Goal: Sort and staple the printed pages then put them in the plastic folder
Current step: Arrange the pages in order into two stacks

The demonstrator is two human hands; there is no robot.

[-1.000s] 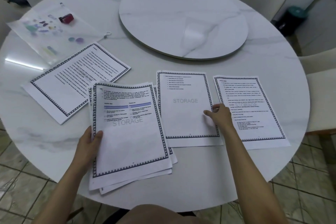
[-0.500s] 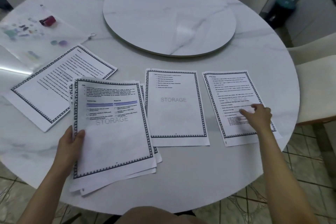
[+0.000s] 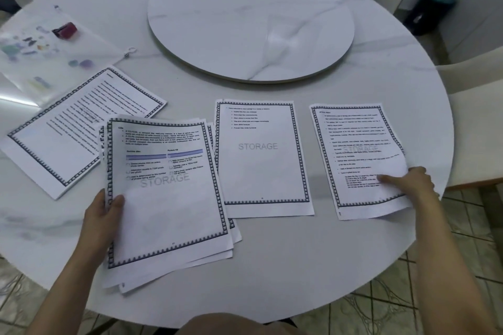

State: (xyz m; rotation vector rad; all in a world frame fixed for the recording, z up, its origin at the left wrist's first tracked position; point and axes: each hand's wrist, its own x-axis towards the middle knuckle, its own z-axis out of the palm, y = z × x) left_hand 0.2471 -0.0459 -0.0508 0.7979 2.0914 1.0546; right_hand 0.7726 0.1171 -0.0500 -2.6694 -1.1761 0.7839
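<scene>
White marble table [image 3: 381, 84] fills the view. At far left the translucent plastic folder [image 3: 54, 68] is cut off by the frame, and a small red object [image 3: 65, 30] on it is too blurred to name. Bare tabletop lies near the rim below the middle page [image 3: 261, 171]. The left hand [image 3: 102, 223] grips the fanned stack [image 3: 168, 212], thumb on top. The right hand [image 3: 411, 181] pinches the right page [image 3: 356, 155] at its lifted, curled edge. Sheets bear chequered borders and grey STORAGE watermarks.
</scene>
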